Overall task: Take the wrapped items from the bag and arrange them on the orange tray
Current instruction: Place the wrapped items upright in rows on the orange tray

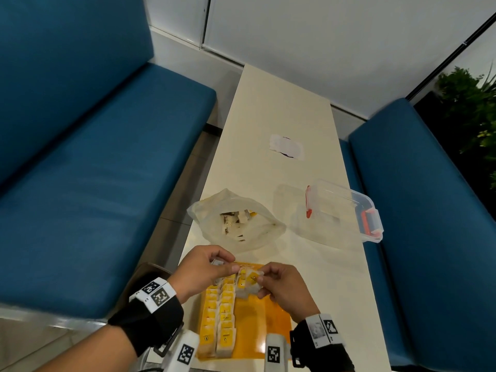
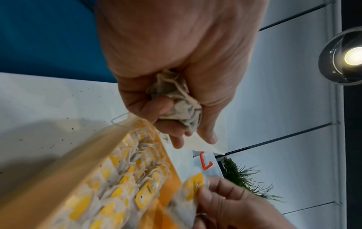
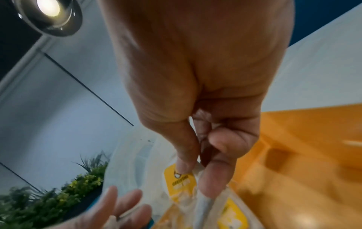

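The orange tray (image 1: 268, 326) lies at the table's near edge, with two rows of wrapped items (image 1: 222, 312) bearing yellow labels along its left side. My left hand (image 1: 228, 264) hovers over the tray's far left corner and grips a crumpled bunch of wrapped items (image 2: 180, 105). Beside it, my right hand (image 1: 264, 276) pinches one yellow-labelled wrapped item (image 1: 251, 280) between thumb and forefinger (image 3: 209, 186) above the tray (image 3: 303, 139). Just beyond the tray, the open clear plastic bag (image 1: 236, 218) holds several more items.
A clear plastic box (image 1: 346, 210) with red latches lies tipped at the table's right edge. A white sticker (image 1: 287, 146) sits farther up the narrow cream table. Blue benches (image 1: 94, 183) flank both sides; a plant (image 1: 472, 108) stands at the far right.
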The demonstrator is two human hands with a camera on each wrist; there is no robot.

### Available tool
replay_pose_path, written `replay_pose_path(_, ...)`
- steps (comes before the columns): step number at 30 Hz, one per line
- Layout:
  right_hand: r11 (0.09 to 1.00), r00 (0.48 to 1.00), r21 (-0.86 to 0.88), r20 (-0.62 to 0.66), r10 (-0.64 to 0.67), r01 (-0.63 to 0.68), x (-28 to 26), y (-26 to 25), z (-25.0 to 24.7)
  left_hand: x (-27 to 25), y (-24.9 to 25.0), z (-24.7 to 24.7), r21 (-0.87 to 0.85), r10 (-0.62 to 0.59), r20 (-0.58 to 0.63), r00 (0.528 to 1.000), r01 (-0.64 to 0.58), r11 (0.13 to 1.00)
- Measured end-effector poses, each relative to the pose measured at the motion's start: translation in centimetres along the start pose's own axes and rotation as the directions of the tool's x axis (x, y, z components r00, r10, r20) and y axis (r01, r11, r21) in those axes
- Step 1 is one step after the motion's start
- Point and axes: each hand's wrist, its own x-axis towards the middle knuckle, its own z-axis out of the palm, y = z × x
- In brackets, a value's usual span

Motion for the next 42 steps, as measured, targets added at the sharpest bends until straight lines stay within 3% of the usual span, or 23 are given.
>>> replay_pose_path(9,0.974,0.976,-0.147,0.106,0.190,-0.173,1.6,4.4,2.4,-0.2,-0.2,0.1,-0.012,-0.066,-0.015,0.998,0.066,0.998)
replay_pose_path(22,0.980,0.982,-0.121,-0.124,0.140,-0.155,1.8,3.7,4.5,-0.1,0.2,0.1,-0.006,-0.126,-0.025,0.992,0.126,0.992)
replay_pose_path(35,0.972,0.956,-0.105,-0.233,0.180,-0.209,2.1,2.9,5.1,0.2,0.8,-0.5,-0.233,-0.279,0.094,0.956,0.293,0.927)
replay_pose_path(39,0.978,0.961,-0.197,-0.277,0.013,-0.071,0.3,0.8,4.4,0.2,1.0,-0.2,-0.325,-0.289,0.129,0.948,0.316,0.891)
replay_pose_path(42,0.997,0.996,0.058,-0.076,-0.044,0.048,-2.1,-2.7,4.1,0.2,1.3,0.4,-0.372,-0.261,0.116,0.958,0.286,0.883)
